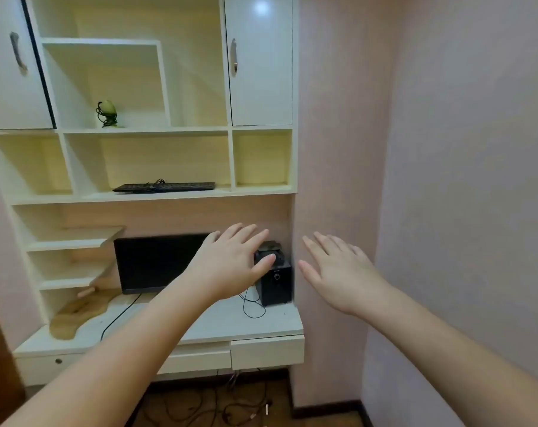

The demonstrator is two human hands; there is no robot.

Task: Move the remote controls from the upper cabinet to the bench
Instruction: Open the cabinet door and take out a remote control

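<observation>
Both hands empty, fingers spread flat, palms down. Left hand [230,260] held in front of the black speaker [275,280] on the table [218,322]; right hand [338,269] beside it, by the wall. Remotes: can't tell where; cabinet door [260,60] above hands is closed.

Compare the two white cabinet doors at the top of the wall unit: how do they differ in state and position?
The left door stands swung open, so its dark edge shows, while the right door sits shut and flush with the frame. The left door is cut off by the picture's edge; the right door shows across its full width. The right door carries a bright light reflection; the left door shows none. Both are white, with a vertical metal handle.
</observation>
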